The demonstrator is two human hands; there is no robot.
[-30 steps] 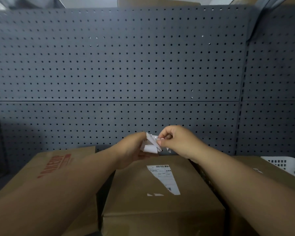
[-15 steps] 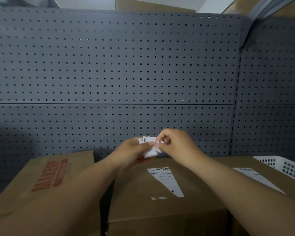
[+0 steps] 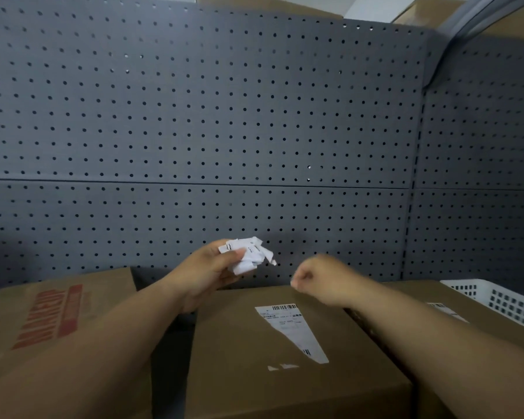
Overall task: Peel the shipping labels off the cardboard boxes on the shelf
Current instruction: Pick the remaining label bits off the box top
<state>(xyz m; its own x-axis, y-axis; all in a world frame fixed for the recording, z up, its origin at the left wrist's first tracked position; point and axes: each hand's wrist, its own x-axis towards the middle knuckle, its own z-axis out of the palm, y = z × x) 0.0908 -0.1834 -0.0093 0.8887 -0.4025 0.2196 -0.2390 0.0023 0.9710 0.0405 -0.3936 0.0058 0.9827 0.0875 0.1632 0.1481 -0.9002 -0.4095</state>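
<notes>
The wad of peeled label scraps (image 3: 248,256) sits in the left hand (image 3: 208,269), above the far edge of the middle cardboard box (image 3: 285,385). The thumb presses across the near side of the wad and the fingers curl up behind it, so the white crumpled paper sticks out to the right past the fingertips. That hand is raised off the box, palm turned toward the right, with its forearm running in from the near left.

The right hand (image 3: 318,279) hangs just right of the wad and apart from it, slightly lower, over the far edge of the same box. Its fingers are clenched into a loose fist with the knuckles to the left. No paper shows in it, though the hand is blurred and a small scrap might be missed. Its forearm comes in from the near right, crossing the box's right edge.

On top of the middle box lies the torn remnant of a shipping label (image 3: 294,329), a white wedge with a barcode along its far edge, narrowing toward the near right. Two small white slivers (image 3: 282,366) lie stuck just near of it.

A box with red print (image 3: 43,325) stands to the left. A third box (image 3: 481,337) on the right carries a label (image 3: 445,310), partly hidden by the right arm. A white basket (image 3: 502,300) sits on the far right, and a grey pegboard (image 3: 194,116) backs the shelf.
</notes>
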